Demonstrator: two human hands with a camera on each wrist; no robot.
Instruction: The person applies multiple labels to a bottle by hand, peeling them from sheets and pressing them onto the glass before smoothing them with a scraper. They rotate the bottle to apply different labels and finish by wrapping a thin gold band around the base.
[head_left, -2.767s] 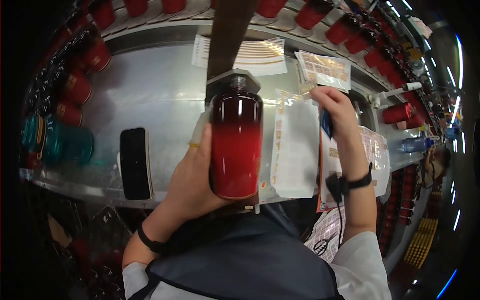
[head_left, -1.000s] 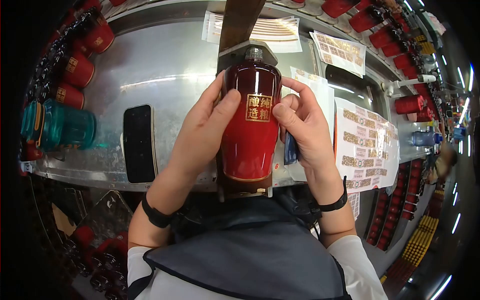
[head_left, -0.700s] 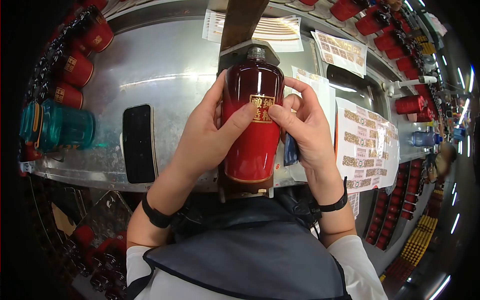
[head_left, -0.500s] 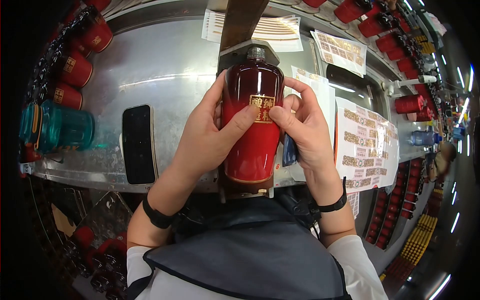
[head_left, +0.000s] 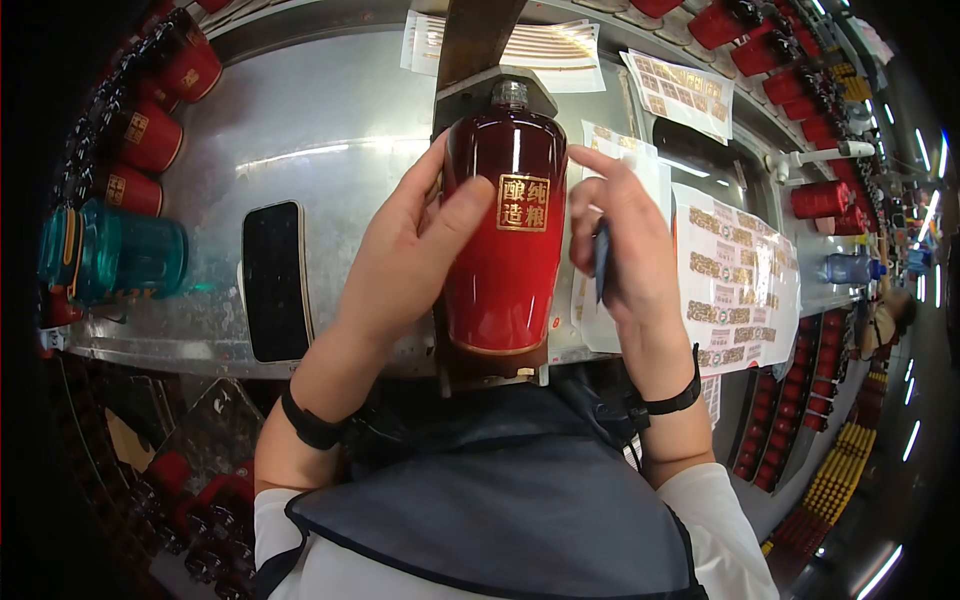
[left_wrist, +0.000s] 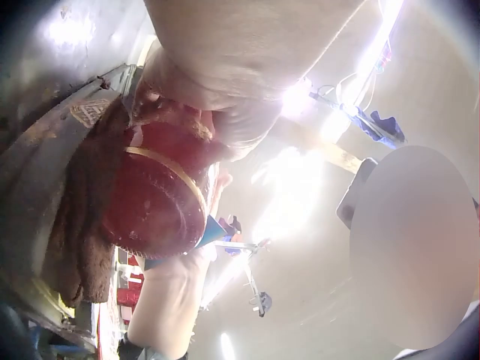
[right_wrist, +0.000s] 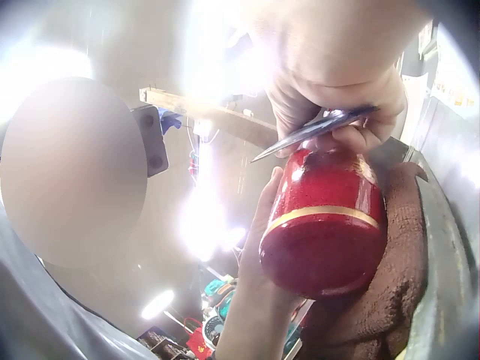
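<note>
A glossy bottle (head_left: 503, 285), dark at the shoulder and red below, lies on a narrow stand with its clear threaded neck pointing away from me. On its upward face sits a square gold label (head_left: 523, 203) with several characters. My left hand (head_left: 405, 245) grips the bottle's left side, its thumb beside the label. Just right of the bottle, my right hand (head_left: 635, 235) holds a thin, flat blue scraper (right_wrist: 315, 133) in curled fingers, with the index finger reaching toward the bottle's shoulder. A brown cloth (right_wrist: 405, 247) pads the stand beneath the bottle.
Gold sticker sheets (head_left: 740, 280) lie to the right, others at the back. A black phone (head_left: 275, 282) and teal jug (head_left: 135, 252) are on the metal table's left. Red bottles (head_left: 150, 135) line the left and far edges. A dark post (head_left: 478, 40) rises behind the stand.
My right hand came from the sticker sheet to the bottle, pressed at the label, then drew off rightward. The bottle turned, bringing the label up. My left thumb has lifted off the label.
</note>
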